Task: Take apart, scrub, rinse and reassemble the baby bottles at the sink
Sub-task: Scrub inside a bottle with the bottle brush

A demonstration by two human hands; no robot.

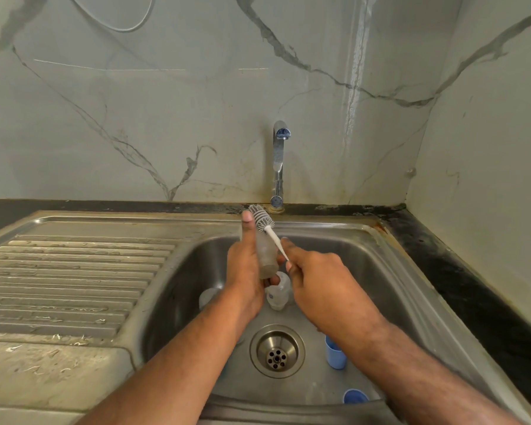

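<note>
- Marble-patterned wall backs a steel sink (390,271).
- Left hand (246,271) grips a clear plastic bottle (265,256).
- Right hand (319,277) fingers pinch a white-handled grey bottle brush (265,223).

Two bare forearms are showing from the bottom edge of the view, each ending in a bare hand: the left hand (246,273) and the right hand (321,276). No sleeves are covering the arms as far as the frame is showing them; fine dark hair is lying along both forearms. The fingers are wearing no rings and the wrists are carrying no watch or band. The left thumbnail is showing short and plain, unpainted.
</note>
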